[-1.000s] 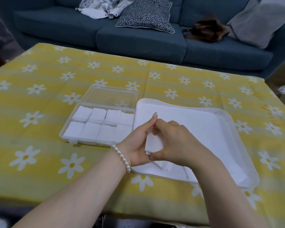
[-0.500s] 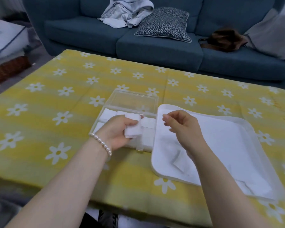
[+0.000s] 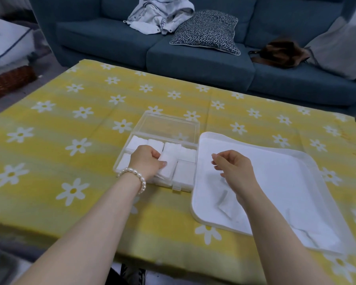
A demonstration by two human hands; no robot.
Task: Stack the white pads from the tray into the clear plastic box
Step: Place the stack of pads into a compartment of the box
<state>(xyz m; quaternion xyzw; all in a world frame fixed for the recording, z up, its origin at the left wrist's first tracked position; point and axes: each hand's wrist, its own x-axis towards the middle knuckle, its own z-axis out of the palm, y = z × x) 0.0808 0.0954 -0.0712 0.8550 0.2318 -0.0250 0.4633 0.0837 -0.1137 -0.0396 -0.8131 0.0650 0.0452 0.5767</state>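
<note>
We see a table under a yellow daisy-print cloth (image 3: pixel 74 124), with a blue sofa at twelve o'clock. At three o'clock of the frame centre lies the shallow white rounded tray (image 3: pixel 308 161), a few flat white square pads (image 3: pixel 224 210) left on its near side. Touching its nine o'clock edge is the clear plastic lidded box (image 3: pixel 185 187), lid thrown back, its compartments packed with white pads.

Our left hand (image 3: pixel 146 161) sits over the box's near row, fingers curled round a small stack of white pads (image 3: pixel 167 165) that it is seating in a middle compartment. Our right hand (image 3: pixel 232 167) hovers over the tray, fingers loosely bent, holding nothing.

To do this well, we judge the stack should go in squarely between its neighbours, and be pressed flat before the fingers let go, so soft edges don't fold or ride up.

Half a second ago the left hand held the stack above the box; it is now lower and deeper in. The right hand has scarcely moved.
</note>
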